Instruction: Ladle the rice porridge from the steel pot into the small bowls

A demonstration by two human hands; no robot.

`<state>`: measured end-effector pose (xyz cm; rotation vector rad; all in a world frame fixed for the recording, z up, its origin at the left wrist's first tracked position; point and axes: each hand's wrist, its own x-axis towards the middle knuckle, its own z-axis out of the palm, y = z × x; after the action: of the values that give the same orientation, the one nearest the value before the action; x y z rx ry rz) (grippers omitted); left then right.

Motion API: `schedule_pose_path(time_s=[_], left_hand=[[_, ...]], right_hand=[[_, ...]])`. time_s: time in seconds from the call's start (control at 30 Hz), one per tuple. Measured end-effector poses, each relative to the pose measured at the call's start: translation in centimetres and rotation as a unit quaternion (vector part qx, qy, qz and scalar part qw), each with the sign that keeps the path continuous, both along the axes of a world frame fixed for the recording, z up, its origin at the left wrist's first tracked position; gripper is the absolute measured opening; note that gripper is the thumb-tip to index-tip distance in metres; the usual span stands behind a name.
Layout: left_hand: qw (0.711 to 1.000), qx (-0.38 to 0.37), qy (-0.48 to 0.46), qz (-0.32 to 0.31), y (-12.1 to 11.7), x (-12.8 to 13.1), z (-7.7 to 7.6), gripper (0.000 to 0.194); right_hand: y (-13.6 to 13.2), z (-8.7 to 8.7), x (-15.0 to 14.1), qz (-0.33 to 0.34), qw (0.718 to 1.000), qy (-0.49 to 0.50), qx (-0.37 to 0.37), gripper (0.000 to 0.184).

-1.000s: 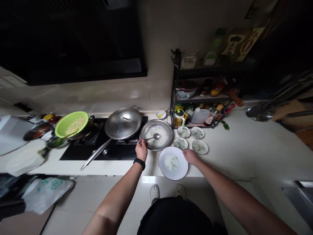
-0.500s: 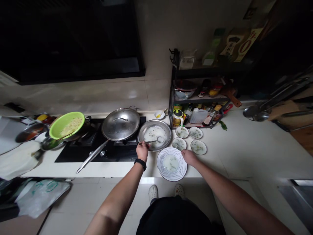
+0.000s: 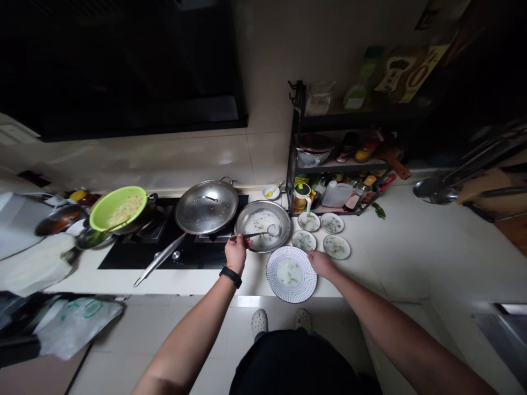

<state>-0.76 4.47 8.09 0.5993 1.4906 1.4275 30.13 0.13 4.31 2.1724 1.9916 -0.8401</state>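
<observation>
My left hand (image 3: 236, 253) is closed round the handle of a spoon (image 3: 272, 230), whose bowl is over a metal basin (image 3: 284, 241) of whitish batter with green bits. My right hand (image 3: 321, 264) grips the rim of a blue-striped plate (image 3: 307, 285) at its upper right. A pool of the same pale mix lies in the middle of that plate. Beyond it stand several small dishes, among them a near right dish (image 3: 336, 247) and a near left dish (image 3: 303, 240), each with a thin layer of the mix.
Left of the basin, a lidded pan (image 3: 206, 207) rests on the black cooktop (image 3: 135, 255), its long handle jutting toward me. A green bowl (image 3: 96, 215) of pale shreds sits farther left. A small white bowl (image 3: 276, 198) and a seasoning rack (image 3: 341, 164) stand behind.
My left hand has shifted slightly left and up, and the spoon's bowl is now nearer the basin's right side. My right hand keeps its grip on the plate.
</observation>
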Motion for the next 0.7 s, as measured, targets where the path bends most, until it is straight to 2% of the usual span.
schedule_pose_path(time_s=[0.2,0.33,0.43,0.57,0.7], left_hand=[[0.999,0.018,0.014,-0.042,-2.0,-0.2,2.4,0.027],[0.997,0.011,0.019,-0.079,-3.8,-0.1,3.1,0.036],[0.993,0.012,0.019,-0.115,-5.2,0.2,2.9,0.042],[0.987,0.015,0.027,-0.157,-7.1,0.7,1.7,0.049],[0.977,0.036,0.081,-0.194,-8.9,1.3,0.9,0.047]], right_hand=[[0.1,0.1,0.0,-0.002,1.0,-0.003,-0.004,0.033],[0.1,0.1,0.0,-0.002,1.0,-0.004,-0.003,0.032],[0.1,0.1,0.1,0.0,1.0,-0.005,-0.003,0.032],[0.1,-0.1,0.1,0.0,1.0,-0.007,-0.004,0.033],[0.0,-0.1,0.0,0.001,1.0,-0.007,-0.002,0.033]])
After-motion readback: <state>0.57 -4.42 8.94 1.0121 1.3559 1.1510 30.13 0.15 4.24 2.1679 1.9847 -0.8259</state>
